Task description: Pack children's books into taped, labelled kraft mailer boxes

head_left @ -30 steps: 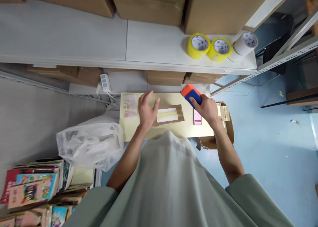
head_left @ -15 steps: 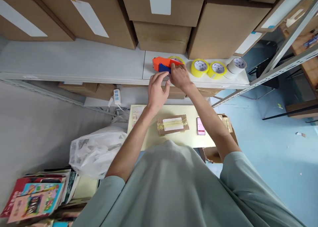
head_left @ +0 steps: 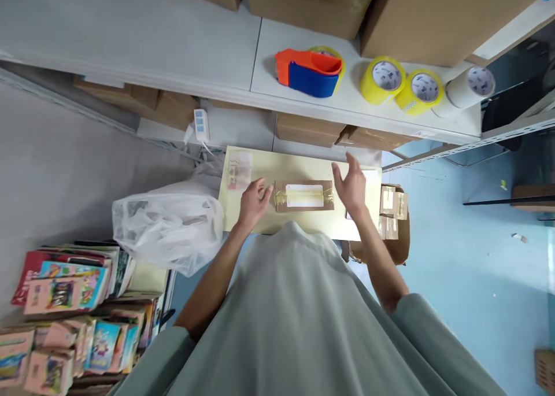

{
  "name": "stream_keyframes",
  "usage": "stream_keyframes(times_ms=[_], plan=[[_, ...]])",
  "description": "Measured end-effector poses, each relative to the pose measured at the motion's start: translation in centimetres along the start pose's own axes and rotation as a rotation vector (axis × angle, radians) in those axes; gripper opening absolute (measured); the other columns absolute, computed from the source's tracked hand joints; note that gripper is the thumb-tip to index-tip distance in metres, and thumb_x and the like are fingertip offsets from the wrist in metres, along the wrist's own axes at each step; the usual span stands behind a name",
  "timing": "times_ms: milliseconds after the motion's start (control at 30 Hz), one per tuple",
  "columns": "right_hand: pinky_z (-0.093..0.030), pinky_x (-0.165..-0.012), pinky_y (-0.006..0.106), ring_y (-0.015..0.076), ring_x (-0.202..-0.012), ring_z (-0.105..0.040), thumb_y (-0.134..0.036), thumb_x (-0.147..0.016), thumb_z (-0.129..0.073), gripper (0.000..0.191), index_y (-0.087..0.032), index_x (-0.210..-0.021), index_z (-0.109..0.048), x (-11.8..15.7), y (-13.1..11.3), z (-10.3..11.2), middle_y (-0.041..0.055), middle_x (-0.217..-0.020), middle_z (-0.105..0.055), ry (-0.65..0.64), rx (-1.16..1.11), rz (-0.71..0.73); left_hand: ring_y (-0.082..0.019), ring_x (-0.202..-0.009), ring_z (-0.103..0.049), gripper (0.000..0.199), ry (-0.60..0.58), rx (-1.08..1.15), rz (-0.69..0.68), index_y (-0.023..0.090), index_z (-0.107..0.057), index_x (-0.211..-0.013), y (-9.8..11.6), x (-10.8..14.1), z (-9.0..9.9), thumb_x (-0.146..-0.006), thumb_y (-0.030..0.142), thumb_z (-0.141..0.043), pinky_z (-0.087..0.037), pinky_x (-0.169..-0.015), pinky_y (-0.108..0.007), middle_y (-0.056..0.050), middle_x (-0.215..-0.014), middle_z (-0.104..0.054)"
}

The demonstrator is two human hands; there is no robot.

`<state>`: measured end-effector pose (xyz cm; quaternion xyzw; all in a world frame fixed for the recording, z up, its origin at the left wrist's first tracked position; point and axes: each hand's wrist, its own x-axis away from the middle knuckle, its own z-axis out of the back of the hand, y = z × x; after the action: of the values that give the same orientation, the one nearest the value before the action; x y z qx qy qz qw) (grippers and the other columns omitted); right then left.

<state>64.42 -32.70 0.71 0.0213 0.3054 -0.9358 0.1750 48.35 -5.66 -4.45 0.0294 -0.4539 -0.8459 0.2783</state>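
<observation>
A small brown box [head_left: 281, 204] with a white label and yellowish tape lies on the pale yellow table [head_left: 277, 166]. Just off its left end is my left hand [head_left: 255, 202], fingers apart and holding nothing. My right hand [head_left: 351, 188] hovers past the box's right end, thumb and fingers spread, with nothing in it. The orange and blue tape dispenser [head_left: 310, 75] rests on the shelf above, against a yellow tape roll. A phone, mostly hidden, lies beneath my right hand.
Yellow tape rolls [head_left: 382, 81] and a white roll [head_left: 470, 88] stand on the grey shelf [head_left: 173, 43]. Left of the table are a white plastic bag [head_left: 169, 225] and stacked books [head_left: 73, 286]. An open carton [head_left: 403, 240] with small boxes sits at the right.
Both hands have come down from the shelf to either side of the box. My right hand has let go of the tape dispenser, which stays on the shelf. The view has tilted downward.
</observation>
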Motion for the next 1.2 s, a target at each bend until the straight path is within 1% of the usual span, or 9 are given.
stream_keyframes(times_ms=[100,200,333,467,633,733,900,1067,1200], plan=[[-0.063,-0.108,0.06,0.0439,-0.131,-0.076,-0.085,-0.11,-0.037,0.092,-0.01,-0.161,-0.057,6.9,1.6,-2.2,0.0302,-0.143,-0.076,-0.157,-0.062,-0.233,-0.029,-0.119,-0.082,0.03,-0.092,-0.018,0.124,0.021,-0.076,-0.128,-1.2,2.3,-1.5,-0.107,0.039,-0.065,-0.064,-0.104,-0.038,-0.012,-0.125,-0.086],[-0.062,-0.11,0.058,0.0451,-0.133,-0.076,-0.086,-0.107,-0.041,0.097,-0.007,-0.162,-0.056,9.7,1.3,-4.2,0.031,-0.148,-0.074,-0.215,-0.08,-0.337,-0.029,-0.114,-0.083,0.032,-0.131,-0.104,0.143,0.024,-0.077,-0.118,-0.3,3.6,-2.8,-0.113,0.048,-0.056,-0.061,-0.096,-0.033,-0.01,-0.114,-0.088],[-0.058,-0.115,0.058,0.0469,-0.143,-0.069,-0.085,-0.103,-0.054,0.101,-0.005,-0.166,-0.051,9.5,0.4,-5.6,0.0324,-0.157,-0.068,-0.196,-0.053,-0.455,-0.035,-0.103,-0.083,0.046,-0.106,-0.337,0.17,0.023,-0.077,-0.114,1.2,4.2,-4.1,-0.111,0.063,-0.056,-0.056,-0.089,-0.037,-0.014,-0.102,-0.086],[-0.058,-0.108,0.057,0.0491,-0.129,-0.075,-0.089,-0.096,-0.063,0.107,-0.007,-0.163,-0.054,9.4,0.7,-6.2,0.0308,-0.135,-0.079,-0.229,-0.058,-0.582,-0.039,-0.1,-0.081,0.05,-0.044,-0.377,0.167,0.021,-0.078,-0.112,1.2,4.2,-4.7,-0.105,0.068,-0.064,-0.053,-0.088,-0.039,-0.017,-0.095,-0.084],[-0.057,-0.08,0.041,0.0323,-0.082,-0.072,-0.091,-0.1,-0.048,0.091,-0.015,-0.142,-0.073,10.3,2.0,-5.9,0.0103,-0.083,-0.077,-0.185,-0.171,-0.525,-0.037,-0.097,-0.08,0.042,-0.023,-0.334,0.167,0.024,-0.081,-0.099,0.4,3.6,-4.2,-0.103,0.064,-0.068,-0.051,-0.084,-0.038,-0.014,-0.095,-0.085],[-0.049,-0.067,0.034,0.024,-0.069,-0.061,-0.089,-0.105,-0.034,0.087,-0.017,-0.121,-0.08,10.7,2.6,-4.9,0.0042,-0.072,-0.068,-0.187,-0.233,-0.476,-0.031,-0.091,-0.078,0.041,-0.035,-0.267,0.133,0.024,-0.083,-0.091,0.4,3.5,-3.3,-0.105,0.058,-0.065,-0.049,-0.078,-0.035,-0.01,-0.088,-0.085],[-0.052,-0.069,0.033,0.0251,-0.081,-0.066,-0.089,-0.105,-0.035,0.088,-0.016,-0.118,-0.083,11.4,3.0,-2.8,0.0086,-0.084,-0.078,-0.171,-0.308,-0.498,-0.027,-0.088,-0.077,0.046,-0.018,-0.116,0.067,0.019,-0.088,-0.101,1.2,3.7,-2.0,-0.107,0.055,-0.06,-0.054,-0.079,-0.032,-0.007,-0.085,-0.085],[-0.064,-0.097,0.043,0.0318,-0.117,-0.074,-0.083,-0.102,-0.056,0.073,-0.02,-0.121,-0.086,12.5,4.2,-2.0,0.0169,-0.131,-0.078,-0.098,-0.421,-0.421,-0.027,-0.11,-0.079,0.033,-0.01,0.036,0.003,0.022,-0.088,-0.116,0.6,3.0,-1.7,-0.103,0.043,-0.066,-0.062,-0.103,-0.035,-0.008,-0.124,-0.086],[-0.067,-0.105,0.047,0.029,-0.11,-0.078,-0.079,-0.095,-0.069,0.067,-0.02,-0.122,-0.087,14.0,6.1,-3.4,0.0161,-0.133,-0.074,-0.176,-0.518,-0.455,-0.025,-0.107,-0.08,0.03,-0.043,0.081,0.083,0.019,-0.087,-0.117,-1.8,2.8,-2.6,-0.095,0.034,-0.073,-0.064,-0.103,-0.035,-0.01,-0.121,-0.085]])
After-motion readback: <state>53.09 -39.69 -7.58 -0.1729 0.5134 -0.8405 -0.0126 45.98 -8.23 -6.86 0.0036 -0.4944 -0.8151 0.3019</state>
